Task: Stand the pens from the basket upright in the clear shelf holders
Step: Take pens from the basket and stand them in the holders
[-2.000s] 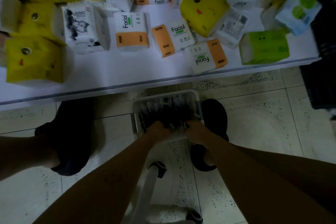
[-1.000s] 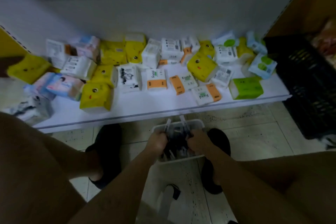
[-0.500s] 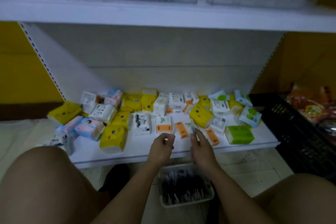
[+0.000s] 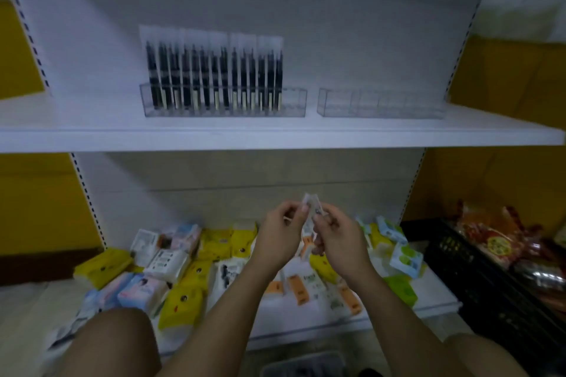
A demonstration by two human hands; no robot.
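Both hands are raised in front of the lower shelf and hold packaged pens (image 4: 311, 215) between them. My left hand (image 4: 281, 232) pinches the pens from the left, and my right hand (image 4: 336, 234) grips them from the right. On the upper shelf (image 4: 275, 135) stands a clear holder (image 4: 223, 102) filled with several upright black pens (image 4: 214, 79). To its right, a second clear holder (image 4: 381, 103) has nothing in it. The basket (image 4: 306, 364) shows only as a dark rim at the bottom edge.
Tissue packs (image 4: 190, 272) in yellow, white, orange and green crowd the lower shelf. A black crate (image 4: 490, 278) with red snack bags (image 4: 496, 242) stands at the right. My bare knees (image 4: 113, 343) fill the bottom corners. Yellow wall panels flank the shelf unit.
My hands lifted the pens out of the basket and rose to chest height. The view tilted up, so the upper shelf and its holders came fully into sight.
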